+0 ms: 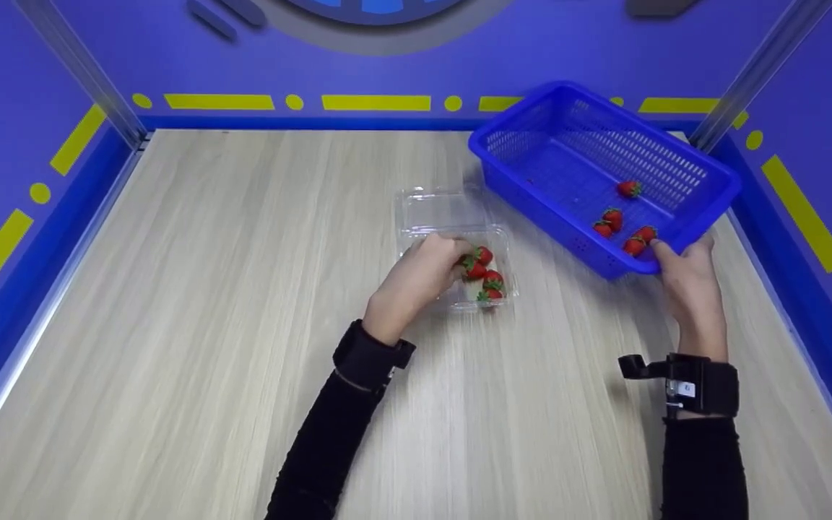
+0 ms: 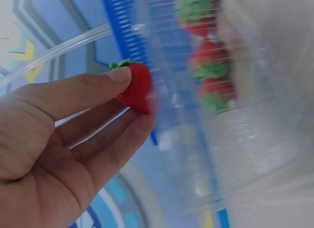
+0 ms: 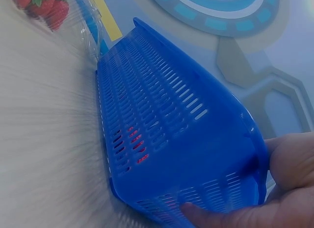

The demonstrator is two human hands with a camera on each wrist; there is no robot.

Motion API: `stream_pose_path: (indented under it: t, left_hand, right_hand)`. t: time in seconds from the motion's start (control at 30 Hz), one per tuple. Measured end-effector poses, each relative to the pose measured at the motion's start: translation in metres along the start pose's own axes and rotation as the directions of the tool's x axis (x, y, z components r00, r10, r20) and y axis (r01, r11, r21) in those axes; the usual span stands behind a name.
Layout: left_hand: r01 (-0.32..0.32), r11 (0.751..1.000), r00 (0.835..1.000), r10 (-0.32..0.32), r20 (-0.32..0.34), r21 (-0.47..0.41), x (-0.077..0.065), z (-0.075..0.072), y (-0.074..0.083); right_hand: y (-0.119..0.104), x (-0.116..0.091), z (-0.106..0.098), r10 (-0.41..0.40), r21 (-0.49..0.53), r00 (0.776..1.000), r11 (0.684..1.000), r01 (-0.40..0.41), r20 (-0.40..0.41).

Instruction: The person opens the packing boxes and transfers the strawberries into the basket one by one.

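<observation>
My left hand (image 1: 423, 271) reaches over a clear plastic clamshell box (image 1: 439, 209) whose lid lies open toward the back. Between its thumb and fingertips it pinches a strawberry (image 2: 138, 88), seen best in the left wrist view. Several other strawberries (image 1: 492, 280) lie in the right part of the box. At the right, my right hand (image 1: 690, 285) grips the near right corner of a blue plastic basket (image 1: 546, 206), thumb on the rim and fingers along the outside wall. Several strawberries (image 1: 629, 189) are in the basket, mostly gathered near that corner.
The pale wood-grain table (image 1: 206, 325) is bordered by blue panels (image 1: 373, 72) at the back and sides. The basket stands at the back right, its far side close to the back panel. The box sits left of the basket.
</observation>
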State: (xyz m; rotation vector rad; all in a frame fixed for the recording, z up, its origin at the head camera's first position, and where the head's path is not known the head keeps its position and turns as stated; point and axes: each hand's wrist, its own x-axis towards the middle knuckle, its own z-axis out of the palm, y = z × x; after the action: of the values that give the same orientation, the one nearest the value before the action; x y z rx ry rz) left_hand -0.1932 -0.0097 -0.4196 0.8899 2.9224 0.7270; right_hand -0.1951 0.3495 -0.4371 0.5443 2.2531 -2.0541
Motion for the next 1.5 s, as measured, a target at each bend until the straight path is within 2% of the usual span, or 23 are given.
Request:
stream_pose_path:
  t: [0.23,0.4,0.7,1.0,1.3,1.5]
  left_hand:
    - [-0.048,0.999,0.988,0.048,-0.146,0.009,-0.01,-0.021,0.014]
    - [-0.104,0.994,0.975,0.106,-0.196,0.021,-0.014,-0.028,0.022]
    - [-0.101,0.994,0.981,0.093,-0.172,-0.037,-0.014,-0.026,0.022]
    - [-0.099,0.994,0.981,0.088,-0.17,-0.054,-0.012,-0.024,0.02]
    - [-0.069,0.996,0.988,0.06,-0.141,-0.057,-0.008,-0.018,0.015]
    - [-0.057,0.997,0.99,0.05,-0.133,-0.049,-0.002,-0.021,0.013]
  right_hand:
    - [-0.002,-0.001,-0.001,-0.014,-0.038,1.0,0.999,0.014,-0.005]
    - [0.0,-0.001,-0.002,-0.029,-0.032,0.999,0.999,0.028,-0.017]
    - [0.004,0.001,-0.004,-0.027,-0.052,1.0,0.998,0.027,-0.011]
    - [0.004,0.0,-0.005,-0.024,-0.066,1.0,0.998,0.023,-0.018]
    - [0.005,0.0,-0.004,-0.026,0.009,1.0,1.0,0.026,-0.004]
    - [0.004,0.001,-0.001,-0.02,0.035,1.0,0.999,0.02,0.007]
